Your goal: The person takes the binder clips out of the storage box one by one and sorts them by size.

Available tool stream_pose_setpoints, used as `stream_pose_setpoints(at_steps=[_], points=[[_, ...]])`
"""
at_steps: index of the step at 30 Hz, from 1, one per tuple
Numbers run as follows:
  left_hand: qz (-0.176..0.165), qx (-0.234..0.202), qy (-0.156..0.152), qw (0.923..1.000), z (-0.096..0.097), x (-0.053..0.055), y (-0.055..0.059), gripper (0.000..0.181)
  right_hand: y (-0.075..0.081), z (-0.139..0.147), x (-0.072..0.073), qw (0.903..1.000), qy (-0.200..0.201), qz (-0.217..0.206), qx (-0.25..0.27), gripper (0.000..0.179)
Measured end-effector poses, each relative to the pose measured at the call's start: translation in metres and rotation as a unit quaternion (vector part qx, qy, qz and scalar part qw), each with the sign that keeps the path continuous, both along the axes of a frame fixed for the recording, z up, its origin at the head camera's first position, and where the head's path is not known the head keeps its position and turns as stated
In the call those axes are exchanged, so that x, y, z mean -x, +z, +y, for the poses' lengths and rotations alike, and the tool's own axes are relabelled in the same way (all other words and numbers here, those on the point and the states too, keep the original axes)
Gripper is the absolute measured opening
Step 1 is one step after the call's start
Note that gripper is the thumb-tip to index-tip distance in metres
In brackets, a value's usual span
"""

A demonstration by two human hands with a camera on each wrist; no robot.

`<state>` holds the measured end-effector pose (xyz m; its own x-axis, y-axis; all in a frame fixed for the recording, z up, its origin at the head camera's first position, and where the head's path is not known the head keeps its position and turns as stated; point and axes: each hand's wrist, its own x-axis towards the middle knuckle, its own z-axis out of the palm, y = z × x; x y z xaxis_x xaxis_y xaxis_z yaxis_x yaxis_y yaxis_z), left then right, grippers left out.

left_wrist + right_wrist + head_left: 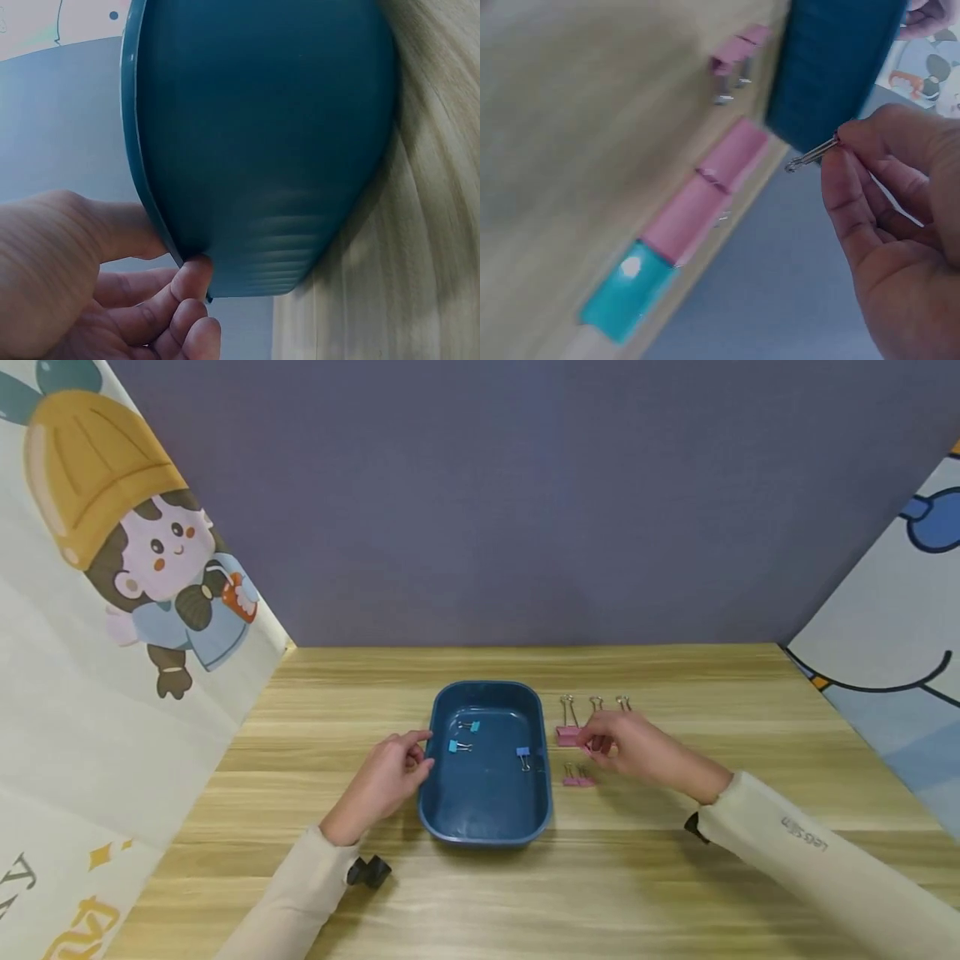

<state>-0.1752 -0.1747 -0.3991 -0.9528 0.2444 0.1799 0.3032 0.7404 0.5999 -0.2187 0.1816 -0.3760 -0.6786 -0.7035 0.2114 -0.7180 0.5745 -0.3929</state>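
A dark blue plastic tray (487, 841) lies on the wooden table, and my left hand (388, 781) pinches its left rim between thumb and fingers. Inside it are two light blue binder clips (474, 727) and a violet-blue binder clip (522, 752). To the tray's right, my right hand (633, 747) pinches a small binder clip (814, 155) by its body; its silver handles stick out, while the fingertips hide most of the rest. Near that hand stand large pink binder clips (686, 217) in a row with a teal binder clip (630, 289), and two small pink binder clips (577, 782).
The wooden table (480, 902) runs back to a grey-purple wall panel (525, 527). Printed cartoon panels flank it, one at the left (67, 710) and one at the right (900, 610). The pale right sleeve (817, 852) crosses the table's right side.
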Motion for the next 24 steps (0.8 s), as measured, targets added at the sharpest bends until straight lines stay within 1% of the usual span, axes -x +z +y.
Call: stream_pose_setpoints(at_steps=[6,9,12,14,21,23,24], points=[[-0.003,-0.001,-0.003,1.0000,-0.002,0.000,0.001,0.040,-0.025,0.017,-0.008,0.9998,0.011,-0.018,0.002,0.020],[-0.004,0.000,-0.003,1.0000,-0.002,0.000,0.001,0.040,-0.033,0.022,-0.012,0.9990,0.009,-0.044,0.004,0.020],[-0.003,0.001,-0.003,1.0000,-0.001,0.001,0.000,0.039,-0.038,0.024,-0.015,0.9976,0.001,-0.069,0.001,0.021],[-0.004,-0.001,-0.005,1.0000,-0.001,0.001,0.000,0.039,-0.039,0.026,-0.016,0.9971,0.000,-0.076,-0.002,0.023],[0.000,-0.003,-0.011,0.9999,-0.001,0.001,-0.001,0.040,-0.044,0.028,-0.022,0.9977,0.017,-0.063,-0.019,0.025],[0.001,-0.002,-0.013,0.9999,-0.001,0.002,-0.001,0.040,-0.044,0.029,-0.024,0.9981,0.014,-0.058,-0.015,0.025],[0.001,-0.001,-0.014,0.9999,-0.001,0.002,-0.002,0.040,-0.044,0.030,-0.025,0.9982,0.006,-0.059,-0.009,0.024]])
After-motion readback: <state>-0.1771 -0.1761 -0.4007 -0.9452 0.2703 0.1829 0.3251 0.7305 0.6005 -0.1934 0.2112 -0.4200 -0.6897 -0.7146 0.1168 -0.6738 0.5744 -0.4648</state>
